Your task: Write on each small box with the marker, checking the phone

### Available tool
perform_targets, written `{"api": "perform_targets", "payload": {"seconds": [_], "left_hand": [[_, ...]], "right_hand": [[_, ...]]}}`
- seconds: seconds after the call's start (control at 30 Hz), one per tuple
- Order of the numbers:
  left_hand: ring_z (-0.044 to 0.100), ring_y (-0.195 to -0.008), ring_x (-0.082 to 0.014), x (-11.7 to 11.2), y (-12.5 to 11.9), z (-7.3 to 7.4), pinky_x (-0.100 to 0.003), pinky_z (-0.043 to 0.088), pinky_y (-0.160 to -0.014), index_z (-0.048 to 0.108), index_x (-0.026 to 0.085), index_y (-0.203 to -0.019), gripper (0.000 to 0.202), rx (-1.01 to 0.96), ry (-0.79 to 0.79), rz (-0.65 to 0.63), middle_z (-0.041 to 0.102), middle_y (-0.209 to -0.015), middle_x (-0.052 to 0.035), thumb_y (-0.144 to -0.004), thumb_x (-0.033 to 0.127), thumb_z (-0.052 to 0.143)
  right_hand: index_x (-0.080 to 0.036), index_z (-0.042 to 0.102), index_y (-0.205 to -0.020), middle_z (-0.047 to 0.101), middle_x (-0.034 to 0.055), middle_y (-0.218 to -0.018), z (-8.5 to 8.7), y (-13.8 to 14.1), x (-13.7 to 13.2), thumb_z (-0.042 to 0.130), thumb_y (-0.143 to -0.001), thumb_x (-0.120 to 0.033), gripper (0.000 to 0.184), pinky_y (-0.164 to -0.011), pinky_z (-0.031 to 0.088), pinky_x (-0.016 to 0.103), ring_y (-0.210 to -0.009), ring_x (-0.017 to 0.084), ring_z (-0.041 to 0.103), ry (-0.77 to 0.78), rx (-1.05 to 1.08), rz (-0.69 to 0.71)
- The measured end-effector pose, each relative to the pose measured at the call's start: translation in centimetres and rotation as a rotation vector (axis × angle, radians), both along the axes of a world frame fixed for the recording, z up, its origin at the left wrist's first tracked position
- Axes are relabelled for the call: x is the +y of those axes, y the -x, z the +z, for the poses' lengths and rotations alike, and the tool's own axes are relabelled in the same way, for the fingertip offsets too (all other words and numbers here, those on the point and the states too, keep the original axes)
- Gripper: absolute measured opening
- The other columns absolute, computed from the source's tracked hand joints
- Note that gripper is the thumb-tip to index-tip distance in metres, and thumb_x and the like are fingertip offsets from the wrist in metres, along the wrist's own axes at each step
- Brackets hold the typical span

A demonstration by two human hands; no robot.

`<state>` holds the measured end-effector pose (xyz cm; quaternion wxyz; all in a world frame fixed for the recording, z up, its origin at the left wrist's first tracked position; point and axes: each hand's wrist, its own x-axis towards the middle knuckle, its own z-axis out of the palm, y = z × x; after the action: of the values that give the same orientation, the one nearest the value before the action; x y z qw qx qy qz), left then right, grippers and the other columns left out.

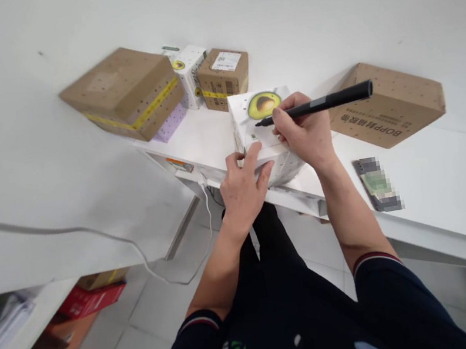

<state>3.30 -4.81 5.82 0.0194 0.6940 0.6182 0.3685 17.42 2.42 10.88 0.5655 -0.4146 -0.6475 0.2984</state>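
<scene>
Marker, slim black cylinder, clamped in right fingers; left fingers apart on white cardboard box, bench front edge.

On the right-hand carton, upside down to me, I read "BOPP封箱胶带"; the finer lines beside it defeat me. The small carton wears a white label and a barcode, neither legible from here. The small print on the avocado box is too tiny.
</scene>
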Motion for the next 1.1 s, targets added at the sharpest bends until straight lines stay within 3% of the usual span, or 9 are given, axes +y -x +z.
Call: {"api": "perform_targets", "payload": {"seconds": [0.27, 0.67, 0.93, 1.03, 1.1], "left_hand": [[0.064, -0.092, -0.0181, 0.0, 0.0, -0.1, -0.026, 0.054, -0.069, 0.060, 0.027, -0.135, 0.048, -0.011, -0.011, 0.002, 0.059, -0.114, -0.0097, -0.097, 0.056, 0.049], [0.064, -0.092, -0.0185, 0.1, 0.0, -0.2, -0.026, 0.054, -0.068, 0.060, 0.027, -0.135, 0.048, -0.011, -0.017, 0.001, 0.059, -0.114, -0.0099, -0.097, 0.055, 0.051], [0.064, -0.094, -0.0188, 0.3, 0.0, -0.2, -0.025, 0.053, -0.066, 0.061, 0.027, -0.134, 0.049, -0.015, -0.018, 0.009, 0.060, -0.112, -0.0096, -0.096, 0.056, 0.052], [0.064, -0.094, -0.0196, 0.3, 0.0, -0.3, -0.025, 0.052, -0.064, 0.060, 0.028, -0.135, 0.049, -0.022, -0.010, 0.001, 0.060, -0.113, -0.0102, -0.096, 0.056, 0.051], [0.064, -0.092, -0.0200, 0.3, 0.0, -0.4, -0.025, 0.051, -0.062, 0.060, 0.028, -0.135, 0.049, -0.024, -0.005, 0.002, 0.060, -0.114, -0.0106, -0.096, 0.056, 0.051]], "right_hand": [[-0.023, 0.056, -0.077, 0.047, -0.0054, -0.063, 0.2, 0.1, 0.0, 0.062, -0.091, -0.031, 0.017, -0.056, 0.048, 0.023, -0.058, 0.008, 0.051, -0.014, -0.044, -0.015], [-0.023, 0.057, -0.082, 0.051, -0.0053, -0.062, -0.1, -0.1, 0.3, 0.062, -0.092, -0.044, 0.024, -0.052, 0.047, 0.022, -0.054, 0.008, 0.052, 0.022, -0.004, 0.032], [-0.029, 0.053, -0.103, 0.055, -0.0045, -0.071, -0.1, -1.7, 0.0, 0.045, -0.097, -0.056, 0.029, -0.049, 0.040, 0.024, -0.052, 0.010, 0.053, -0.172, 0.238, -0.255], [-0.029, 0.052, -0.110, 0.059, -0.0020, -0.078, -1.9, -4.6, 0.2, 0.041, -0.099, -0.053, 0.029, -0.051, 0.042, 0.025, -0.054, 0.011, 0.055, -0.220, 0.287, -0.450], [-0.026, 0.053, -0.115, 0.063, 0.0013, -0.086, -3.9, -6.9, 0.4, 0.044, -0.097, -0.046, 0.029, -0.056, 0.047, 0.027, -0.059, 0.012, 0.058, -0.140, 0.184, -0.561]]}}
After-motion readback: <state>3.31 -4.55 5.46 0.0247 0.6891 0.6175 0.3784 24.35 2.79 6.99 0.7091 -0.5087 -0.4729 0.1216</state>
